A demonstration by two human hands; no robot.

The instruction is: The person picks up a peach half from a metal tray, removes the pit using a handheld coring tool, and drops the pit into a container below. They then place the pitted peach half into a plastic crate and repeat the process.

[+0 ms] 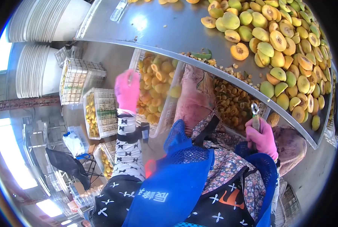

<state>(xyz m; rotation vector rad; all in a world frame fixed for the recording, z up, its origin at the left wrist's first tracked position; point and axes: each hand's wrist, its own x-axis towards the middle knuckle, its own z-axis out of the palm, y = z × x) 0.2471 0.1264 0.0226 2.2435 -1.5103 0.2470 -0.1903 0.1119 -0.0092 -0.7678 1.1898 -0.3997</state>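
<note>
My left hand (127, 90), in a pink glove, is raised beside the crate of peach halves (153, 102). It is slightly blurred; its fingers look loosely parted, with no fruit visible in them. A blurred peach half (157, 72) and a greenish one (175, 91) show over the crate, apart from that hand. My right hand (262, 138), also pink-gloved, is wrapped round the handle of a pitting tool (255, 113) whose metal loop points up. Below the table edge, near this hand, lies a container of brown pits and scraps (233, 104).
A metal table (169, 34) with a raised rim carries a large heap of halved peaches (282, 49) and a plastic bottle (119, 10). Fruit-filled crates (101, 113) stand to the left, near stacked white tubs (34, 72). My knees are under the table's edge.
</note>
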